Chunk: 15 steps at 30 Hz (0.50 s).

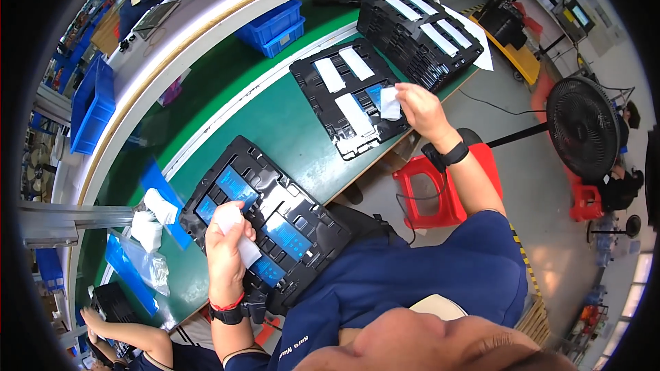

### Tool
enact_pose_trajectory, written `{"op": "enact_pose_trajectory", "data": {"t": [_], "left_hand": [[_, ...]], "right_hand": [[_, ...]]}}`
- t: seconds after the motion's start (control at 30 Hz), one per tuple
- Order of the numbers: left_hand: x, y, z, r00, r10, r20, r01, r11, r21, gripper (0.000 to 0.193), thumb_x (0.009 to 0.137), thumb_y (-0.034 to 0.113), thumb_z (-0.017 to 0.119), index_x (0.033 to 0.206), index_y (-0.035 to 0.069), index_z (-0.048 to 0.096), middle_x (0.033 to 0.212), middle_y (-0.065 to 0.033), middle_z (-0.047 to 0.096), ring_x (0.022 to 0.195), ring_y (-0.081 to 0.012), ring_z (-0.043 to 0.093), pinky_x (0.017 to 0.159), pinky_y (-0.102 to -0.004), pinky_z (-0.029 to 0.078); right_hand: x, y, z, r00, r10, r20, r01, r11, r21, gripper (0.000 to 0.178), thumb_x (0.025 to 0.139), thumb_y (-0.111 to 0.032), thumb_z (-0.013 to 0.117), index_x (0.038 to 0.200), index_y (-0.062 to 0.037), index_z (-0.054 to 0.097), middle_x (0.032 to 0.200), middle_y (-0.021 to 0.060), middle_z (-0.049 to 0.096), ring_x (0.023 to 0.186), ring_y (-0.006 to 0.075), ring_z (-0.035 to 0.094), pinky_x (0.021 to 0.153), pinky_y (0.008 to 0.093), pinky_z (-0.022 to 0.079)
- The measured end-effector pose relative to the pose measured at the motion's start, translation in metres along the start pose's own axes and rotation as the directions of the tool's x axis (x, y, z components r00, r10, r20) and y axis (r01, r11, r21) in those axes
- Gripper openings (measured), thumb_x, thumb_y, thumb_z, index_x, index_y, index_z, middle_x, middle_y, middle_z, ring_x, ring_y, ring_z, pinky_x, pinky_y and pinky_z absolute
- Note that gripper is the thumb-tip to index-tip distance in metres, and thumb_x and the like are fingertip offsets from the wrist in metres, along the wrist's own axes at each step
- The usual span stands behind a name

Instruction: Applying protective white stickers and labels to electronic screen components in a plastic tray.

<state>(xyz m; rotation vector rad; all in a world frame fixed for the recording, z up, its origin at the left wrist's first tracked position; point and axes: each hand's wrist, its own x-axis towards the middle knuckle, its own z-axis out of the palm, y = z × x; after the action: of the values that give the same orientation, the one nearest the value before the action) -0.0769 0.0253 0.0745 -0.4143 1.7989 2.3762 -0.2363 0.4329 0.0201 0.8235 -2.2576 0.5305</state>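
My left hand [225,251] is closed around a few white strips [249,254], over a near black plastic tray [330,237]. Flat blue printed rectangles [287,235] that look like battery packs lie in that tray's slots. My right hand [425,113] pinches one white strip [390,104] at the right side of a second black tray [309,82], farther off. Beneath that strip part of a blue rectangle [373,94] shows; whether the two touch, I cannot tell. Three other white strips [330,75] lie on the second tray.
A stack of black trays [419,41] topped with white strips stands at the far right of the green bench [275,127]. White bundles [146,230] and clear bags [148,268] lie at left. A red stool [440,199] stands beside the bench. Another person's arm [130,335] is at lower left.
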Motion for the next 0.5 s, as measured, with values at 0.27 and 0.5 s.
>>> {"op": "enact_pose_trajectory", "data": {"t": [0.27, 0.5], "left_hand": [[0.001, -0.003, 0.001, 1.000, -0.010, -0.015, 0.011, 1.000, 0.017, 0.017, 0.087, 0.001, 0.055, 0.104, 0.001, 0.055, 0.069, -0.0033, 0.052, 0.061, -0.0116, 0.050, 0.058, -0.0256, 0.043], [-0.005, -0.004, -0.003, 0.999, -0.009, -0.044, 0.010, 1.000, 0.016, 0.017, 0.087, 0.002, 0.056, 0.104, 0.000, 0.055, 0.069, -0.0034, 0.052, 0.061, -0.0117, 0.050, 0.058, -0.0266, 0.044]], "right_hand": [[0.025, 0.027, 0.014, 0.918, 0.389, -0.079, -0.381, 0.919, 0.101, 0.005, 0.079, 0.000, 0.060, 0.081, -0.0012, 0.056, 0.077, 0.0152, 0.060, 0.072, 0.0314, 0.062, 0.063, 0.0358, 0.049], [0.050, 0.032, 0.020, 0.923, 0.326, -0.207, -0.280, 0.934, 0.221, 0.007, 0.077, 0.003, 0.063, 0.082, -0.0001, 0.058, 0.085, 0.0143, 0.064, 0.078, 0.0295, 0.064, 0.067, 0.0328, 0.052]]}}
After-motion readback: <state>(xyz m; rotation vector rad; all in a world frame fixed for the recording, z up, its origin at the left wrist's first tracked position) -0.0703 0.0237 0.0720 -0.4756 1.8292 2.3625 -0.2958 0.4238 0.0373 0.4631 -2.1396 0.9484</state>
